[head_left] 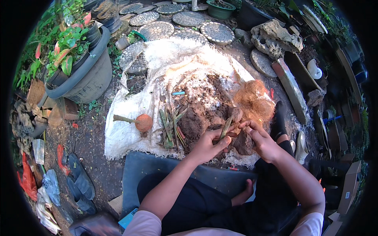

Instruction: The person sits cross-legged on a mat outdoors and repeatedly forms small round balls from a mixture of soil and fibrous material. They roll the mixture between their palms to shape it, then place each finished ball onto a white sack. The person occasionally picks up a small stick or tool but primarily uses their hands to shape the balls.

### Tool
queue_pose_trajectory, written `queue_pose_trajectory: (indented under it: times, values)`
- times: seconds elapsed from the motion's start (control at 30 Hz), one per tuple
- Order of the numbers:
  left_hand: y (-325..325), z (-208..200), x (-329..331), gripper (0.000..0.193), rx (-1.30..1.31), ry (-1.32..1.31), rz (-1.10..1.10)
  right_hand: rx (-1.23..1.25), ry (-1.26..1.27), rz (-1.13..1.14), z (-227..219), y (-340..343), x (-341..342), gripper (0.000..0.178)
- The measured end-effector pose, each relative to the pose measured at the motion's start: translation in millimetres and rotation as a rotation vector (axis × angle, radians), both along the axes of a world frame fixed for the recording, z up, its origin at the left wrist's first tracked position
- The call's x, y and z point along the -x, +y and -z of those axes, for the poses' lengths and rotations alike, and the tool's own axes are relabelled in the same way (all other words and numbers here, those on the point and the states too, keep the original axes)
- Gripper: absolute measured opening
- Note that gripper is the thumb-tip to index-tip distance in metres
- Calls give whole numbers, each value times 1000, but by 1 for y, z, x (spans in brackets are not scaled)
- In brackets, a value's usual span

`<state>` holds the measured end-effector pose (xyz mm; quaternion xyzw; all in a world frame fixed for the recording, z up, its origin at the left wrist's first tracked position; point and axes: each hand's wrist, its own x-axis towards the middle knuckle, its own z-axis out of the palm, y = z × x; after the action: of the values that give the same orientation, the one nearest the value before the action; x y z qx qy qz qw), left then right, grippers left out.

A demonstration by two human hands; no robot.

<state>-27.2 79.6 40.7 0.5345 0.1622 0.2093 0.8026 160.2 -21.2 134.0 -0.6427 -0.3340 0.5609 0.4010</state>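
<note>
My left hand is closed round a greenish plant stem, its thumb lying along the lower part. At the stem's upper end is a round brown ball, likely soil. My right hand is pinched close beside the stem; what its fingertips hold is too small to make out. Behind both hands lies a heap of dark soil on a white woven sack. A tangle of orange-brown fibre sits right of the heap. Left of the soil lie several cut green stems.
An orange-wrapped ball with a stem rests on the sack's left. A small teal-handled tool lies on the soil. At far left stands a large grey pot; sandals lie below it. Rough stone and a long block border the right.
</note>
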Motion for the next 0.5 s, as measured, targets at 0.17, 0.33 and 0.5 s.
queue_pose_trajectory:
  times: [0.17,0.33,0.5]
  values:
    - [-28,0,-17,41,-223,34,-62,-10,-198,-83,-5,-21,-7,41]
    - [-24,6,-12,40,-278,260,-178,-70,-313,-119,10,-23,-10,61]
    - [-19,5,-9,34,-547,393,-219,98,-743,-416,10,-17,-16,74]
